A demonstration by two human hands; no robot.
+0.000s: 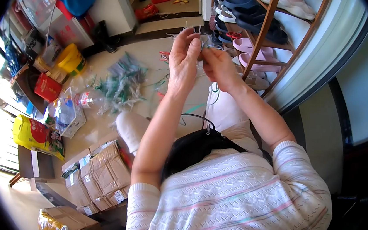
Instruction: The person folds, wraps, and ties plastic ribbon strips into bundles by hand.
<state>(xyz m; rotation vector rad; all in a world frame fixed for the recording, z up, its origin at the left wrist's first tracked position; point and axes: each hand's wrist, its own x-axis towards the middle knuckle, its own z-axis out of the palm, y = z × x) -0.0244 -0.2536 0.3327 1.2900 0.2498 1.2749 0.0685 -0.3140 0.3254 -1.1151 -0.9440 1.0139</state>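
Observation:
Both of my hands are raised close together at the upper middle of the head view. My left hand (184,58) has its fingers bent upward, with thin whitish strands showing around the fingertips. Right beside it, my right hand (219,67) is closed, thumb and fingers pinched near a small dark green piece too small to make out. A thin green strand (215,96) hangs below my right hand toward my lap. On the floor to the left lies a pile of green and whitish strands (123,83).
A wooden shoe rack (260,38) stands at right. At left are a yellow bucket (71,60), a red tin (47,87), a white basket (70,120) with plastic bottles and a yellow bag (38,135). A taped cardboard box (99,177) sits lower left.

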